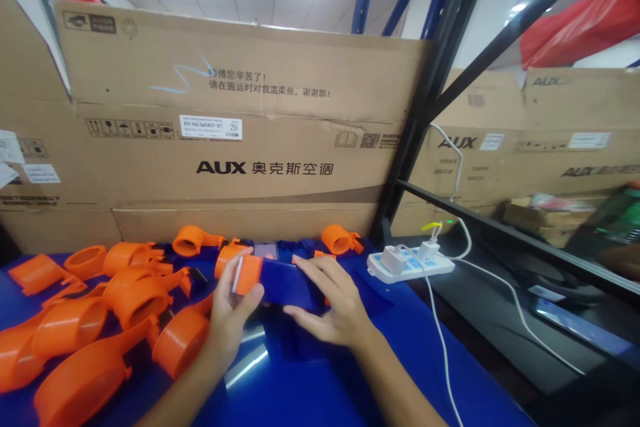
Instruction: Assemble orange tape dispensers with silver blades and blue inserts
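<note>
Above the blue tabletop, my left hand [230, 303] is closed round a small orange block [249, 275] with a pale ridged edge on its left side. A dark blue flat piece [290, 283] extends rightward from the block; whether the two are joined I cannot tell. My right hand [333, 300] grips the far end of this blue piece between thumb and fingers. Behind that hand, bits of another orange part [327, 299] peek out, mostly hidden. Nearest to my left wrist lies an orange ring-shaped part [183, 340].
Several orange rings with handles [80, 327] cover the left of the blue table [280, 387]. Another orange ring [339, 239] lies at the back. A white power strip [410, 265] with plugs and cables sits right, beside a black metal post [423, 107]. A cardboard wall [250, 100] stands behind.
</note>
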{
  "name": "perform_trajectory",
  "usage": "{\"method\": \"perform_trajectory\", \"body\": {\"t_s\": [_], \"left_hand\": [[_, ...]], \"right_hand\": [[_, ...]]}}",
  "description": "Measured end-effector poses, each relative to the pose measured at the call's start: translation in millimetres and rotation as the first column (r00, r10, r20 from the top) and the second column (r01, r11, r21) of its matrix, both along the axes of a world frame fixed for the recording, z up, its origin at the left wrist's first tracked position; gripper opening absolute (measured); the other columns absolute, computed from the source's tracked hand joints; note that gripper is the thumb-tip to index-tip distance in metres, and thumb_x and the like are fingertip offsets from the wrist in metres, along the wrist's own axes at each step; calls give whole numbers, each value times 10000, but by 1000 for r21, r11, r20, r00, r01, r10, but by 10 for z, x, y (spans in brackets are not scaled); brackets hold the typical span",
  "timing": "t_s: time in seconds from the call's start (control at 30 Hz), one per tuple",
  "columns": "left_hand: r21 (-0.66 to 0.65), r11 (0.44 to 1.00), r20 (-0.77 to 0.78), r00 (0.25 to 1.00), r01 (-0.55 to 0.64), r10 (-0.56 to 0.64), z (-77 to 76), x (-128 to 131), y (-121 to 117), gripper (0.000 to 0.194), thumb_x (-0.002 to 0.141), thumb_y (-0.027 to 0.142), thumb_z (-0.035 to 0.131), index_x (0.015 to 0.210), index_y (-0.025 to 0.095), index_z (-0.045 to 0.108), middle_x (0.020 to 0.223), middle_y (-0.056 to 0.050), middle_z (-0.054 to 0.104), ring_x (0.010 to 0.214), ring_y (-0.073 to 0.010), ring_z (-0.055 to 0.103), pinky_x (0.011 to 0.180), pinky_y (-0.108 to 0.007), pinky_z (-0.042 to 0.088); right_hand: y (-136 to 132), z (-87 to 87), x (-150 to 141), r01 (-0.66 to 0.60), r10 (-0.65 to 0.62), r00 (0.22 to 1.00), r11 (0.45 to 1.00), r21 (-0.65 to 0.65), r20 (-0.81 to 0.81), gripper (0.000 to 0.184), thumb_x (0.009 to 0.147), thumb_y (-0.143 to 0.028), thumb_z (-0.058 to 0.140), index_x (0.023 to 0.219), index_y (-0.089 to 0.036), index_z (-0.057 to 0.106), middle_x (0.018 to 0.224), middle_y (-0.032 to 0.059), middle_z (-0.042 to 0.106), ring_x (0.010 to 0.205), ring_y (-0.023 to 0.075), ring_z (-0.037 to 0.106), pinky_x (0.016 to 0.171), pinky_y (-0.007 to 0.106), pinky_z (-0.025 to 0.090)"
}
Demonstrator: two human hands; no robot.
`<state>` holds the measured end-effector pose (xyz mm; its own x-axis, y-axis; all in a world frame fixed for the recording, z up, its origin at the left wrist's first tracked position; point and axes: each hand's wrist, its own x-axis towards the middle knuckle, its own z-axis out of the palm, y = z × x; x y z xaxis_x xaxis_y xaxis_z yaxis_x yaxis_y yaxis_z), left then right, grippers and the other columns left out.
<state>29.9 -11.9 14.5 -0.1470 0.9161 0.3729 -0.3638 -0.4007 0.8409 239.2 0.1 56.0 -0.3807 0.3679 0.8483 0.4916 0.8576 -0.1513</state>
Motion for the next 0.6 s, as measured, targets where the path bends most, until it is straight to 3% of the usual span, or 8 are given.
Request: {"method": "perform_trajectory", "body": {"t_s": [0.1, 0.23, 0.33, 0.43, 0.5, 0.6], "left_hand": [[46, 993, -113, 988, 111, -106, -107, 39, -84, 790, 814, 364, 819, 1490, 253, 424, 1064, -77, 721, 849, -221, 700, 828, -372, 583], [88, 984, -321, 939, 157, -121, -198, 57, -173, 1095, 779, 337, 860, 1627, 281, 171, 1185, -110, 702, 987, -261, 685, 934, -445, 559], [114, 973, -417, 898, 203, -138, -201, 59, -226, 1214, 780, 333, 862, 1647, 323, 13, 1387, -139, 626, 1190, -305, 644, 1049, -506, 512], [72, 970, -435, 883, 230, -177, -202, 72, -267, 1181, 800, 339, 848, 1642, 351, 20, 1591, -155, 450, 1382, -344, 532, 1126, -537, 461], [38, 972, -406, 893, 231, -197, -209, 81, -284, 1177, 805, 347, 843, 1640, 341, 14, 1616, -170, 412, 1402, -360, 516, 1126, -553, 462], [30, 967, -363, 904, 252, -224, -196, 97, -298, 1182, 778, 366, 864, 1639, 304, 55, 1625, -189, 395, 1452, -392, 450, 1139, -566, 445]], "right_hand": [[-9, 8, 52, -25, 18, 993, 998, -59, -117, 608, 856, -409, 762, 1412, -224, 598, 1223, 140, 719, 1057, 325, 710, 945, 485, 561], [1, 15, 64, -84, 27, 968, 971, -224, -250, 393, 983, -419, 590, 1324, -237, 663, 1250, 113, 737, 1111, 309, 711, 963, 444, 543], [8, -5, 9, -146, 32, 949, 927, -345, -314, 348, 1045, -451, 477, 1057, -210, 729, 986, 83, 770, 905, 261, 729, 835, 388, 554], [2, -30, -72, -169, 1, 934, 882, -440, -356, 508, 1073, -476, 406, 657, -209, 521, 597, -6, 530, 554, 156, 522, 590, 307, 446], [-8, -38, -124, -178, -11, 929, 863, -473, -369, 536, 1075, -494, 395, 615, -219, 378, 581, -28, 406, 526, 130, 387, 536, 296, 353], [-21, -40, -183, -186, -8, 930, 852, -490, -366, 528, 1079, -496, 381, 631, -223, 326, 632, -21, 395, 577, 139, 373, 565, 308, 348]]}}
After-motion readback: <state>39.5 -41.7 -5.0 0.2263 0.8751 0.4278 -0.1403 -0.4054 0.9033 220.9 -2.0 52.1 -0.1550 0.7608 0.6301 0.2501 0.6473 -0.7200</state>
